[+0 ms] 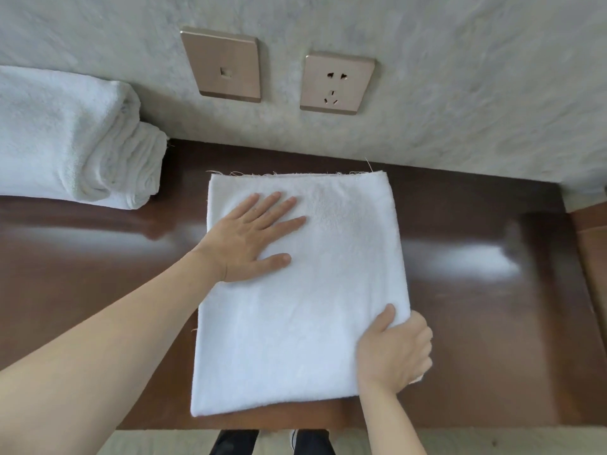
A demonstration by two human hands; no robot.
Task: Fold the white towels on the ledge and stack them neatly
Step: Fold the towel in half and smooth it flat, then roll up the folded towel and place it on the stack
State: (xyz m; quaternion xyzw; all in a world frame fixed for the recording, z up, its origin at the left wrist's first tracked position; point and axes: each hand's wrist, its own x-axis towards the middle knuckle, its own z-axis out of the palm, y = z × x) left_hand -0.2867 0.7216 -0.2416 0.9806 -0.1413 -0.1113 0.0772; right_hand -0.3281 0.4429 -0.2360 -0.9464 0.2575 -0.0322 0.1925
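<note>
flat white terry towel (315,290) on glossy brown wooden ledge (492,290), long axis toward wall | left hand (249,238) flat, fingers straight, pressing far-left part | right hand (394,349) pinching near-right corner, nearer hand for next fold | folded white towel stack (65,133) far left

Towel (328,290) on ledge (476,290), stack (65,136) left.

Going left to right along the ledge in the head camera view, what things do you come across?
Stack of folded towels → left hand, pressing flat on the white towel → right hand, gripping that towel's near right corner → bare brown ledge.
</note>
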